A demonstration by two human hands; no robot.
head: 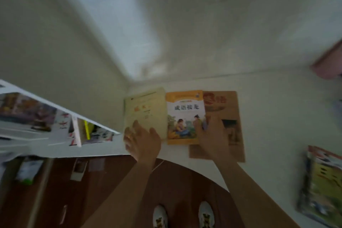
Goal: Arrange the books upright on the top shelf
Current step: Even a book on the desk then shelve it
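I see three thin paperbacks lying flat, side by side, on the white top shelf: a pale cream book, an orange picture book overlapping its neighbours, and a brown kraft-paper book. My left hand rests on the cream book's near edge, its grip loose, fingers apart. My right hand covers the seam between orange and brown; whether its grip clamps either cover I cannot tell. Motion blur smears the titles and the stack of magazines at right.
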